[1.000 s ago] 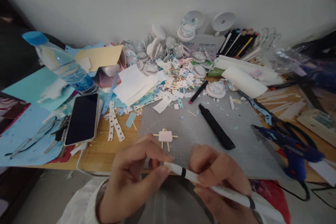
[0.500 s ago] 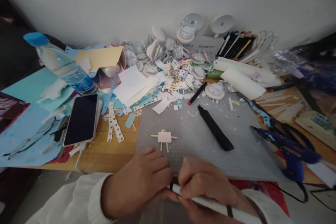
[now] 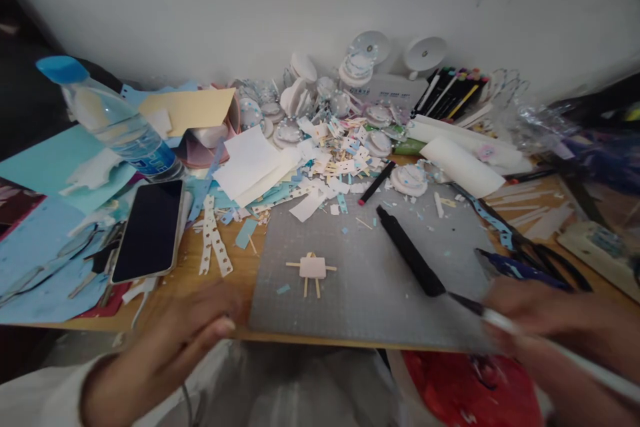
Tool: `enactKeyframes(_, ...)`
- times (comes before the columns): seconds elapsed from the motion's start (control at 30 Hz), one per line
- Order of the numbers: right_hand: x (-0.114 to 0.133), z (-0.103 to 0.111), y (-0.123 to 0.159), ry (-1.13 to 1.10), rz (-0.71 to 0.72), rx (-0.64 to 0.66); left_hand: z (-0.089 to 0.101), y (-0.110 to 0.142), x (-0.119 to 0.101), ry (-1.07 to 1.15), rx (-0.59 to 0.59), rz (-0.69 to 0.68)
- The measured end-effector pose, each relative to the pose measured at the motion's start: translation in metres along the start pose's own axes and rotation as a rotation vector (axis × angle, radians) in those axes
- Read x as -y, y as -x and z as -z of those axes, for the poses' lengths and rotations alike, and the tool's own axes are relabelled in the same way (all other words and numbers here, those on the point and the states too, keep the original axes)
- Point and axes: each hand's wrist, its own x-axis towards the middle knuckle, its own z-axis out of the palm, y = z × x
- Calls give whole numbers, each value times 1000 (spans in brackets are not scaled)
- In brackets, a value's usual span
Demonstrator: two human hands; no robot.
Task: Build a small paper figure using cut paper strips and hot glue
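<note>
My right hand is closed on a white pen whose dark tip points left over the right edge of the grey cutting mat. My left hand hovers at the table's front edge, left of the mat, and its fingers are smeared by motion. A small pink paper figure with stick limbs lies on the mat between my hands. A black marker lies diagonally on the mat, close to the pen tip.
A phone and a tipped water bottle lie at the left on blue paper. Paper scraps are heaped at the back. A blue glue gun and scissors lie at the right. Markers stand by the wall.
My hands were joined on the pen at the front middle. They have pulled apart: the right hand carried the pen to the right, its dark tip bare, and the left hand swung left.
</note>
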Motion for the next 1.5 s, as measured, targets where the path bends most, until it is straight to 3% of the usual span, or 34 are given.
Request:
enactKeyframes(0.03,-2,-9,-8,8,18,-67,-10,-1,-2,23,34,-94)
enactKeyframes(0.13,-11,-51,-36,-58,-23,85,-50,-12,-12,-157,-52,-254)
enactKeyframes(0.2,-17,-82,-53,-131,-69,89,-77,-22,-18,-324,-22,-340)
enactKeyframes(0.33,-28,-122,-69,-266,-172,71,-114,-36,-16,-465,-49,-337)
enactKeyframes(0.47,-37,-136,-68,-364,-285,83,-131,-44,-11,-548,-127,-350)
enactKeyframes(0.63,-49,-141,-66,-355,-314,34,-135,-50,-12,-635,-249,-364)
enactKeyframes(1.0,-50,-141,-65,-133,-121,97,-131,-52,-12,-483,-163,-325)
enactKeyframes(1.27,-49,-141,-67,-39,-116,151,-128,-53,-13,-460,-137,-304)
enactKeyframes(1.5,-48,-133,-65,-101,-148,55,-124,-54,-13,-482,-69,-328)
